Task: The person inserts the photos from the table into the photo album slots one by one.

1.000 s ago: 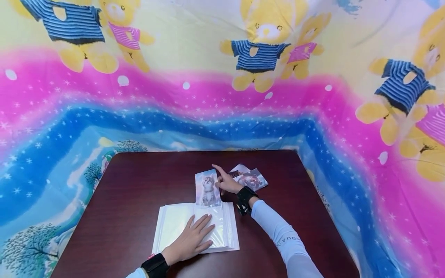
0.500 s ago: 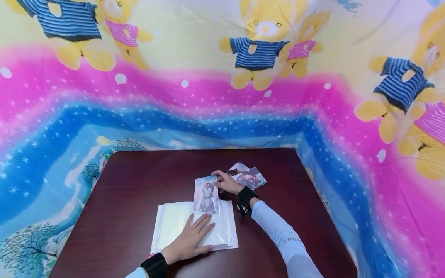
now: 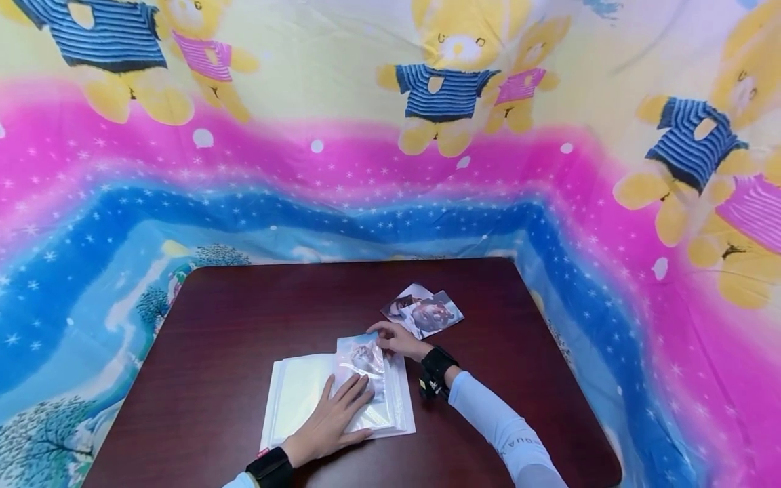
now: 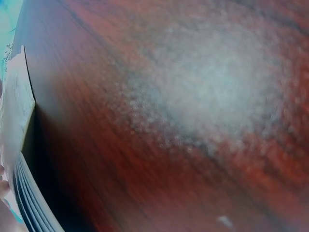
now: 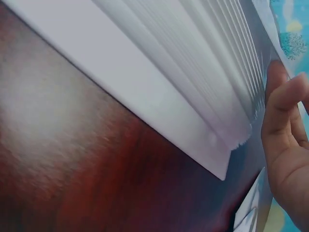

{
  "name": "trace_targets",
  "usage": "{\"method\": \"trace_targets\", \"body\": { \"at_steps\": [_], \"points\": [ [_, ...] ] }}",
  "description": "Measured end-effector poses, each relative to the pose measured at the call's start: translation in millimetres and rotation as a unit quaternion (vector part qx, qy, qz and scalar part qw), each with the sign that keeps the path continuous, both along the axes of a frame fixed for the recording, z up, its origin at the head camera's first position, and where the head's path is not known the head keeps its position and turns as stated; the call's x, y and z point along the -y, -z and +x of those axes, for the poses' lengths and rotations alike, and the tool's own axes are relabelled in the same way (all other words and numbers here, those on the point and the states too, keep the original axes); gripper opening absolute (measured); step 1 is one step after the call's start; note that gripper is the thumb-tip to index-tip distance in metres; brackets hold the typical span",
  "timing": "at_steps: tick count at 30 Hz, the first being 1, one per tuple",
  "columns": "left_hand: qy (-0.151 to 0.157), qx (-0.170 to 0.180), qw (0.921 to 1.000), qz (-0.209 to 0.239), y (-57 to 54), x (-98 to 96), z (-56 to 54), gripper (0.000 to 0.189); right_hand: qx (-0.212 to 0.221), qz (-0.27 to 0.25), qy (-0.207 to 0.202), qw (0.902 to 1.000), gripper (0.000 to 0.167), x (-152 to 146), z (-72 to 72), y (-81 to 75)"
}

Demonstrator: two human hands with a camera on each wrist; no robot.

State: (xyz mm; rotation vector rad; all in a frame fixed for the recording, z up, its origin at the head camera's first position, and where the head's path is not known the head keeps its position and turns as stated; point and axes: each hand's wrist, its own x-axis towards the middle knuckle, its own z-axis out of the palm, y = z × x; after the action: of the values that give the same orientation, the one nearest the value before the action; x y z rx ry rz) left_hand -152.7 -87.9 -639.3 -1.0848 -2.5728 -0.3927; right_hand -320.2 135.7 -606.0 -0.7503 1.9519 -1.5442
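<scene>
An open photo album with clear sleeves lies on the table. A kitten photo is partly inside the right-hand page's sleeve, its top end sticking out past the album's far edge. My left hand rests flat on the pages with fingers spread, over the photo's lower part. My right hand pinches the photo near its far right corner. In the right wrist view, the curled fingers are close to the photo's edge, beside the stacked album pages. Only the album's edge shows in the left wrist view.
Loose photos lie overlapping behind my right hand, one with a pinkish animal picture. The dark wooden table has a patterned cloth hanging round its back and sides.
The kitten photo has slid toward me, deeper into the sleeve, and my right hand has moved nearer with it. My left hand has stayed on the album. The view has shifted slightly.
</scene>
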Motion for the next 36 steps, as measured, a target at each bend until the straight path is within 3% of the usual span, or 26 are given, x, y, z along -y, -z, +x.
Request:
{"method": "trace_targets", "body": {
  "at_steps": [4,10,18,21,24,25,27,30,32,34,36],
  "points": [
    [0.005,0.000,0.9999,0.009,0.9,0.2,-1.2,0.070,0.015,0.022,0.004,0.9996,0.030,-0.6,6.0,2.3],
    [0.020,-0.003,0.9995,0.023,2.2,-1.6,-5.3,0.070,0.031,0.058,-0.026,0.9975,0.028,-2.1,9.8,4.9],
    [0.029,0.002,0.9988,0.039,3.6,-4.7,-10.0,0.067,0.024,0.039,-0.008,0.9989,0.023,-8.2,11.8,1.6],
    [0.027,0.017,0.9978,0.057,4.2,-9.0,-13.0,0.068,0.018,0.025,0.015,0.9994,0.028,-10.0,12.5,-1.8],
    [0.013,0.064,0.9918,0.110,-2.3,-8.7,-13.3,0.067,0.019,0.002,0.050,0.9985,0.035,-2.3,20.8,-7.2],
    [0.004,0.082,0.9864,0.143,-6.2,-6.9,-13.7,0.064,0.020,-0.008,0.062,0.9979,0.037,2.4,26.2,-9.9],
    [-0.027,0.133,0.9646,0.226,-17.7,-0.4,-14.6,0.057,0.025,-0.032,0.069,0.9968,0.037,14.0,40.8,-16.8],
    [-0.083,0.188,0.9127,0.353,-39.9,15.4,-22.3,0.048,0.000,-0.050,0.041,0.9979,0.034,34.5,63.4,-24.0],
    [-0.123,0.214,0.8804,0.405,-54.0,28.0,-30.2,0.048,-0.053,-0.028,-0.005,0.9982,0.035,46.1,76.2,-26.8],
    [-0.166,0.225,0.8698,0.406,-64.3,41.7,-38.0,0.053,-0.122,0.016,-0.048,0.9912,0.036,55.4,85.1,-26.1],
    [-0.210,0.237,0.8674,0.384,-69.8,54.8,-41.7,0.061,-0.191,0.066,-0.077,0.9763,0.037,60.0,90.0,-23.5]
  ]
}}
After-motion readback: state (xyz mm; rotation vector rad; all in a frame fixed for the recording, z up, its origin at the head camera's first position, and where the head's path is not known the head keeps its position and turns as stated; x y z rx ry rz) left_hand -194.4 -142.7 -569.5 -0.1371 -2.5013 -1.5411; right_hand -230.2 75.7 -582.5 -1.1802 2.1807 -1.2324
